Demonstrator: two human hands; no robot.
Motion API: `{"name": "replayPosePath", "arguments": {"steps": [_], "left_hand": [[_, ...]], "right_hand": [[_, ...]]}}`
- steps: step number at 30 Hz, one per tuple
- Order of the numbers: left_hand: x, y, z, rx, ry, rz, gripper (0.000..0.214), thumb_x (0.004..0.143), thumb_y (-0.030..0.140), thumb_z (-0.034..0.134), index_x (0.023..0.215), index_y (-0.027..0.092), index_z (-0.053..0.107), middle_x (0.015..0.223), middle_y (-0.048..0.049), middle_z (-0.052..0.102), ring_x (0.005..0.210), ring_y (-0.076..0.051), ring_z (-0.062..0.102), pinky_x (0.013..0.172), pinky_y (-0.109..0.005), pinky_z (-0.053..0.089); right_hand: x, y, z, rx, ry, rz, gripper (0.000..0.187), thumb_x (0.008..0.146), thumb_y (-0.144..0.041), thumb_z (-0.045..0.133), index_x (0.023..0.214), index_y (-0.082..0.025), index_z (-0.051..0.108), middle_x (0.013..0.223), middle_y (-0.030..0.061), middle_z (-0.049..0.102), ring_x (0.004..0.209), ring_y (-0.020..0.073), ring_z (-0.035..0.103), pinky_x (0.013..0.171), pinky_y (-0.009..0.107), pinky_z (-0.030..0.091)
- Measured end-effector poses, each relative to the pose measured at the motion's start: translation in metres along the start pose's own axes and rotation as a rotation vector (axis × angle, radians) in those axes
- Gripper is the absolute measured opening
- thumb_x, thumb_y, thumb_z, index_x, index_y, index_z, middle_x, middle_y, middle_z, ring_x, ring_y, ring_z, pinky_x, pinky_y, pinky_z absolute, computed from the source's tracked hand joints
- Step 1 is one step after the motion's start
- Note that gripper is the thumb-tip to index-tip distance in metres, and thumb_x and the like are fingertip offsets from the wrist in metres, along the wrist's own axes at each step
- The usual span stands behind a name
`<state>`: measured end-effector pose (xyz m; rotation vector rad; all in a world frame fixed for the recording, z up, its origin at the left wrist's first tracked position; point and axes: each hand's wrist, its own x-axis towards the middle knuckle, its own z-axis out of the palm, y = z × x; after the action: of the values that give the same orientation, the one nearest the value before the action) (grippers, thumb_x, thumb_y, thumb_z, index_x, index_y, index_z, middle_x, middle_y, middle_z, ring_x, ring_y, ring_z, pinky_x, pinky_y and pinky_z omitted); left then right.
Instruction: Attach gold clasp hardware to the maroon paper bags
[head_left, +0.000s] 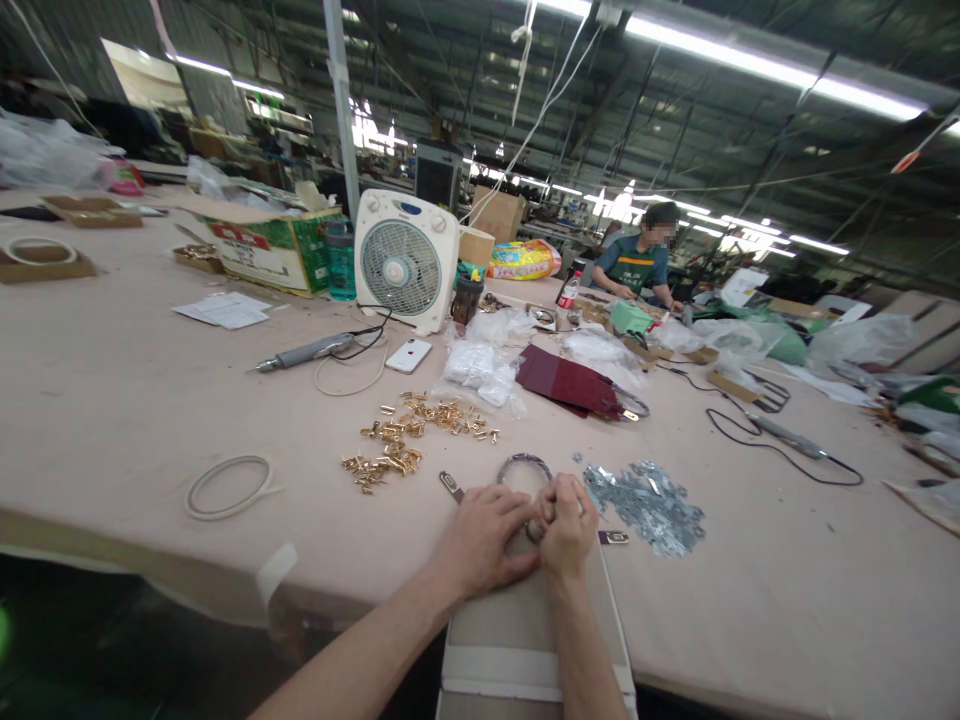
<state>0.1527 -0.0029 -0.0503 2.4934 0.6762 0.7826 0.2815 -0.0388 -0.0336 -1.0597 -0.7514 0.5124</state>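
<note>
Pinkish table (750, 600), left hand (487, 535) is lying open, right hand (568, 522) is sitting clenched near a loop (525, 457), can't tell on what.

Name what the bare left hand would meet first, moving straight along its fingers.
The left hand would probably meet the bare, curled right hand first; how close they are in depth is unclear.

Overhead tube lights (750, 62) glaring; roof (457, 40) dim; tabletop (150, 400) softly lit; edges stretched, smeared; background soft.
</note>
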Motion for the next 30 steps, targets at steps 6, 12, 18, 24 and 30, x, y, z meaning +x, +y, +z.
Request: {"name": "replayPosePath", "arguments": {"steps": [6, 12, 18, 24, 30], "left_hand": [[-0.001, -0.002, 0.0, -0.008, -0.009, -0.017, 0.063, 0.077, 0.046, 0.086, 0.132, 0.03, 0.061, 0.134, -0.0037, 0.07, 0.124, -0.03, 0.059, 0.108, -0.047, 0.042], [-0.001, -0.003, 0.002, -0.008, -0.003, -0.035, 0.058, 0.075, 0.043, 0.088, 0.126, 0.031, 0.064, 0.127, -0.0014, 0.073, 0.121, -0.029, 0.06, 0.104, -0.046, 0.043], [-0.003, -0.004, 0.004, 0.013, -0.006, -0.059, 0.049, 0.076, 0.039, 0.086, 0.121, 0.03, 0.067, 0.121, -0.0025, 0.074, 0.119, -0.029, 0.06, 0.1, -0.046, 0.044], [-0.003, -0.002, -0.001, 0.008, -0.018, -0.052, 0.045, 0.079, 0.042, 0.083, 0.118, 0.03, 0.067, 0.124, -0.0006, 0.073, 0.121, -0.027, 0.059, 0.103, -0.042, 0.043], [-0.002, 0.002, -0.007, 0.005, -0.028, -0.053, 0.054, 0.077, 0.052, 0.083, 0.123, 0.029, 0.066, 0.126, -0.0024, 0.072, 0.12, -0.028, 0.059, 0.106, -0.043, 0.041]], "right_hand": [[0.017, -0.006, 0.0, 0.105, 0.036, 0.041, 0.039, 0.096, -0.047, 0.063, 0.07, -0.021, 0.049, 0.05, -0.0095, 0.037, 0.04, 0.0065, 0.03, 0.038, 0.018, 0.024], [0.026, -0.001, 0.013, -0.131, -0.145, 0.171, 0.045, 0.094, -0.054, 0.063, 0.067, -0.021, 0.049, 0.048, -0.0093, 0.037, 0.042, 0.0078, 0.03, 0.04, 0.021, 0.025], [0.006, 0.003, 0.009, -0.37, -0.24, -0.059, 0.042, 0.099, -0.046, 0.057, 0.065, -0.022, 0.047, 0.058, -0.0052, 0.043, 0.055, 0.0119, 0.04, 0.053, 0.026, 0.035], [-0.001, -0.006, 0.01, -0.221, -0.149, -0.067, 0.042, 0.1, -0.043, 0.058, 0.065, -0.022, 0.046, 0.054, -0.0065, 0.04, 0.048, 0.0106, 0.036, 0.046, 0.025, 0.03], [0.002, -0.038, 0.01, 0.114, -0.144, -0.232, 0.038, 0.101, -0.036, 0.057, 0.067, -0.022, 0.047, 0.053, -0.0078, 0.036, 0.044, 0.0094, 0.035, 0.044, 0.023, 0.028]]}}
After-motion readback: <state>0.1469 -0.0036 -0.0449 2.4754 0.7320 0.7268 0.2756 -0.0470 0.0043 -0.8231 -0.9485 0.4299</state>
